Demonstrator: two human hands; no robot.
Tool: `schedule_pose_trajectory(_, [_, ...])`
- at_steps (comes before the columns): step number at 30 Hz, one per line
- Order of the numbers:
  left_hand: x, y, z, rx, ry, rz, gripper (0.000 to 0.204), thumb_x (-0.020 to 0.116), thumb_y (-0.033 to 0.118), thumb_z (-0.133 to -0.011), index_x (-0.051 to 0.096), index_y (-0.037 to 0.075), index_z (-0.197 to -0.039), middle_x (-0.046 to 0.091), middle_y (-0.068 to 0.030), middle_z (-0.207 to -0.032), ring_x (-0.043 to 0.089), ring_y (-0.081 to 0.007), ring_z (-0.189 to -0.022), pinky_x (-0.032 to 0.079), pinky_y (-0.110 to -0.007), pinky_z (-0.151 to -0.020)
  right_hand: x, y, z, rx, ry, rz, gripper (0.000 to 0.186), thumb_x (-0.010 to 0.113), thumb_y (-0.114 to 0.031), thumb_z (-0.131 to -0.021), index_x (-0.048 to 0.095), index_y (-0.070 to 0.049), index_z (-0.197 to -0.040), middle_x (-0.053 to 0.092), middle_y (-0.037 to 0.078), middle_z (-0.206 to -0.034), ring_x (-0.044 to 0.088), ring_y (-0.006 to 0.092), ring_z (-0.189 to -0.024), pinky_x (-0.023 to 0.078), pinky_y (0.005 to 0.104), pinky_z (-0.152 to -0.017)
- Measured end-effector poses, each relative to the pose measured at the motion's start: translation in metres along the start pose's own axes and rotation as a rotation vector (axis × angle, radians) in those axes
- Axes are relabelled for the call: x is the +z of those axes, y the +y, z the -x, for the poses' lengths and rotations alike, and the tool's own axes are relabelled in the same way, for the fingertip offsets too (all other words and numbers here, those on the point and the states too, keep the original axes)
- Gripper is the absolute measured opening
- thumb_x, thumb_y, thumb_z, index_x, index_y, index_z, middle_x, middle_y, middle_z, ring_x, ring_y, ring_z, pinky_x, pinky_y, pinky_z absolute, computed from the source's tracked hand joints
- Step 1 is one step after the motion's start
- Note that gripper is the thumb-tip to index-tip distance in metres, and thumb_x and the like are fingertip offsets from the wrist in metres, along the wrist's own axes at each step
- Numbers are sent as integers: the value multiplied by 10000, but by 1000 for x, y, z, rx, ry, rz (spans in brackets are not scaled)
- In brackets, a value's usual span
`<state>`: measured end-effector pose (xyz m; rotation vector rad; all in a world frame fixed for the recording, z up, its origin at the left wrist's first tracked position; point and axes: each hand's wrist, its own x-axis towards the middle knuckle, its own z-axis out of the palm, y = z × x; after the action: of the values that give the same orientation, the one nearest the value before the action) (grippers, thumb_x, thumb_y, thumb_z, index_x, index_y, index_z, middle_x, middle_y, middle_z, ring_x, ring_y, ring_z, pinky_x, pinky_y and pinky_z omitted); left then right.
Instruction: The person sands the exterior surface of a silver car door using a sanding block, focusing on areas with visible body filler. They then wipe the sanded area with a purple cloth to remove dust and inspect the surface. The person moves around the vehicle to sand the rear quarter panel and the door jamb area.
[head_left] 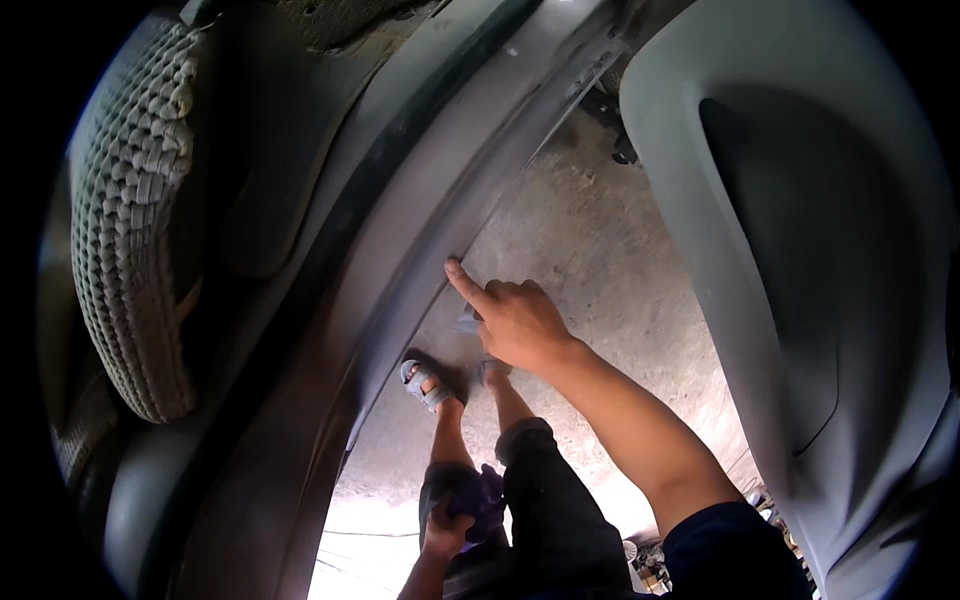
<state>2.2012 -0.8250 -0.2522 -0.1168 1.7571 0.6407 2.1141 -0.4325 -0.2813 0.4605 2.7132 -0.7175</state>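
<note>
My right hand (522, 322) reaches to the car's door sill (400, 290). Its index finger is stretched out, with the tip at the sill's outer edge, while the other fingers curl in. No held thing shows in it. A small grey-blue piece (467, 322) shows beside that hand; whether it lies on the floor or touches the hand I cannot tell. Low in front of my legs, my left hand (443, 532) is closed around a bunched purple cloth (485, 508).
A grey door panel (665, 170) with a dark recess stands open on the right. A seat with a woven cover (130, 230) fills the left. Concrete floor (580, 230) lies between, under my sandalled feet (425, 385). Small clutter (650, 565) sits at the lower right.
</note>
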Motion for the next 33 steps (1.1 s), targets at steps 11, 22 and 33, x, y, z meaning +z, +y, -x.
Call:
schedule_pose_trajectory(11, [-12, 67, -21, 58, -149, 424, 575, 620, 107, -643, 563, -75, -1186, 658, -156, -1060, 645, -217, -966, 509, -321, -869, -41, 128, -25, 641, 739, -1161, 671, 770, -260, -804, 449, -34, -1349, 569, 142, -1191, 544, 219, -1080, 454, 349, -918])
schedule_pose_trajectory(22, [-4, 79, -14, -120, -10, 42, 784, 695, 181, -622, 471, -129, -1307, 633, -234, -1137, 597, -300, -1094, 460, -347, -973, -77, 119, -70, 580, 757, 85, 473, 506, 32, -840, 469, 55, -1311, 465, 275, -1384, 460, 409, -1270, 371, 438, -1051])
schedule_pose_trajectory(33, [-4, 68, -46, -112, -116, 5, 792, 703, 197, -644, 462, -85, -1343, 590, -244, -1232, 569, -329, -1151, 435, -395, -1013, -91, 137, -110, 444, 509, 455, 778, 586, 98, -757, 344, -112, -1465, 228, 122, -1567, 290, 371, -1401, 311, 459, -1118])
